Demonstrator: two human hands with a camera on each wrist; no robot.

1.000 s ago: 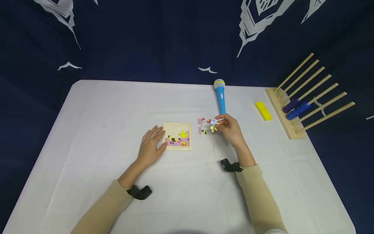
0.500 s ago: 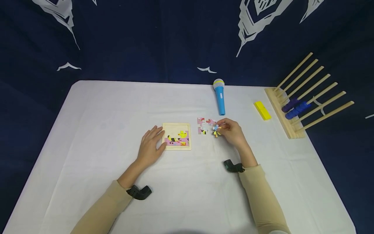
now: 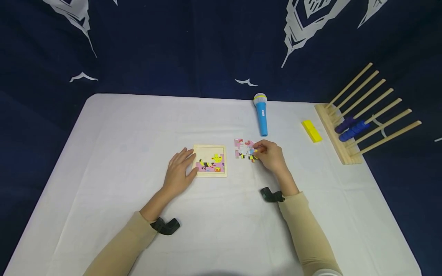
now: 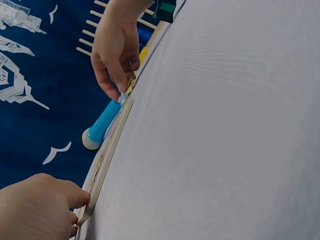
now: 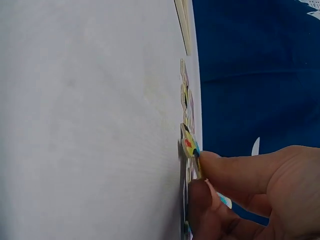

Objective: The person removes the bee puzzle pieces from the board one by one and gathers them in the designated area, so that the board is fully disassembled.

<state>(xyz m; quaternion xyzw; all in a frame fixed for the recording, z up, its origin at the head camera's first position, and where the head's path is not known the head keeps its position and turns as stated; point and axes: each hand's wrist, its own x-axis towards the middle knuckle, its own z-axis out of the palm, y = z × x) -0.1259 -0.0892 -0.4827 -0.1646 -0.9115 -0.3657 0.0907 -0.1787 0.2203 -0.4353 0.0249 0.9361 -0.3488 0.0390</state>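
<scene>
A square wooden puzzle tray [image 3: 209, 174] lies on the white table, its lower part filled with pink and yellow pieces showing a bee. My left hand [image 3: 179, 171] rests at the tray's left side, fingers stretched, fingertips and thumb touching its rim. In my right hand [image 3: 272, 156], thumb and fingers pinch a jigsaw piece [image 5: 189, 142] with yellow, red and blue on it, tilted just above the table. Several loose jigsaw pieces [image 3: 239, 143] lie to the right of the tray, partly hidden by the right fingers in the head view.
A blue toy microphone [image 3: 261, 117] lies behind the loose pieces. Farther right are a yellow block [image 3: 311, 131] and a wooden rack [image 3: 340, 147] of slanting pegs with blue and purple beads. A dark blue curtain [image 3: 193, 50] hangs behind the table.
My right hand shifted slightly right with the pinched piece, then back left over the loose pieces. My left hand has stayed on the tray.
</scene>
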